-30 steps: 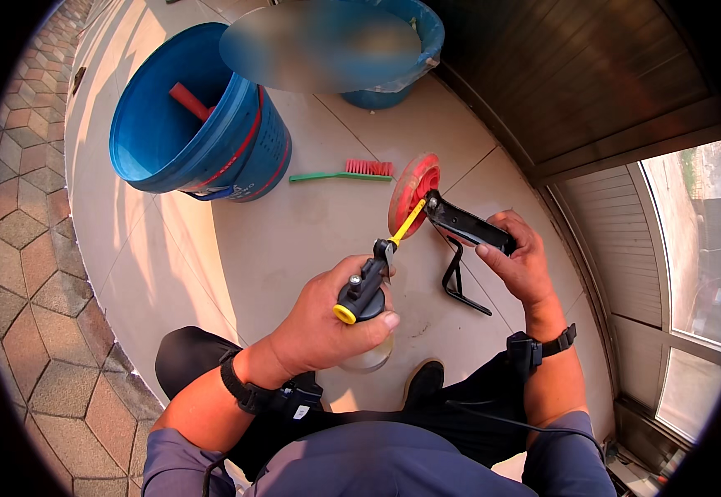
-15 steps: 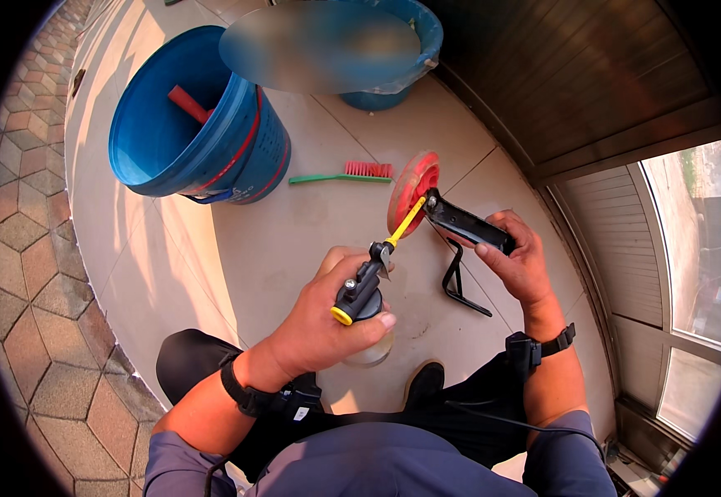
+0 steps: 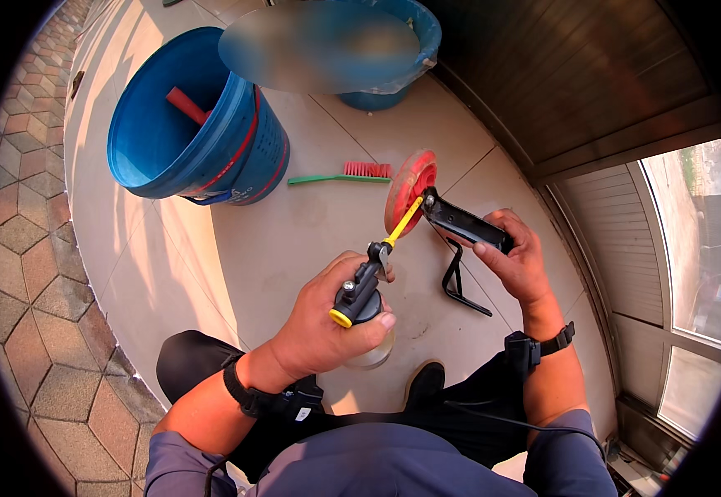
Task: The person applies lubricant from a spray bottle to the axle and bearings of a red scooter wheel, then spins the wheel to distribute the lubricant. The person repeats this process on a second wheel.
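The left hand [image 3: 327, 327] is clenched around a small clear-bodied oil can with a black pump top and yellow cap [image 3: 359, 300], held low in front of the person's knees. Its thin yellow spout [image 3: 403, 224] slants up and to the right, and the tip meets the hub of a red plastic wheel [image 3: 409, 190]. That wheel sits at the end of a black metal bracket [image 3: 468, 229], which the right hand [image 3: 516, 263] grips from the far end, fingers wrapped over the bar. A bent black wire stand [image 3: 458, 282] hangs down from the bracket, just beside the right hand. The two hands are near each other, joined only by spout and wheel.

On the pale tiled floor [image 3: 311, 240] beyond the wheel lies a brush with a green handle and red bristles [image 3: 342, 175]. Further left stands a large blue plastic bucket with a red band [image 3: 203, 124], a red stick leaning inside it. A second blue tub [image 3: 414, 50] sits behind, partly hidden by a blurred patch. Nothing lies between the hands and the wheel.
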Demonstrator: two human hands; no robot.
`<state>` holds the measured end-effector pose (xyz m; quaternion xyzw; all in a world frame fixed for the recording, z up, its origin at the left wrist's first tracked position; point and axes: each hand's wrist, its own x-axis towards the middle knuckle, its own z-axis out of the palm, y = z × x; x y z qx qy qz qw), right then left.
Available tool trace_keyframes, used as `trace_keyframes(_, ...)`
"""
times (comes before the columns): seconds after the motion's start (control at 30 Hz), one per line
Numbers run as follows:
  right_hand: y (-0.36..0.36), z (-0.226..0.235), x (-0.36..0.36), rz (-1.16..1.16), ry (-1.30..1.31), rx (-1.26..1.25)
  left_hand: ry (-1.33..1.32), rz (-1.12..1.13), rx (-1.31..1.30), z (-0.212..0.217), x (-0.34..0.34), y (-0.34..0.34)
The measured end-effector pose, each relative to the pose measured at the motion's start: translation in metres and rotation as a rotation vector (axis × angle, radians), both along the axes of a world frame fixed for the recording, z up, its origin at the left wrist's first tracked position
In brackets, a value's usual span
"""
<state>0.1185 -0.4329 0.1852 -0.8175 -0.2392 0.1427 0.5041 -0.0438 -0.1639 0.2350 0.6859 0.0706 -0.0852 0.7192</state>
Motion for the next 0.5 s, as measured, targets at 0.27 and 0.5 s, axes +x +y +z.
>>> trace_keyframes(0.27,-0.0013,-0.0009,0.0004,-0.002,0.030,0.002,0.007,0.013,0.010,0.0029,0.0005,-0.0015)
trace_keyframes(0.5,-0.0024,-0.0011,0.0000,-0.006,0.046,0.001,-0.019,0.060,-0.009,0.0007,0.0003,-0.0037)
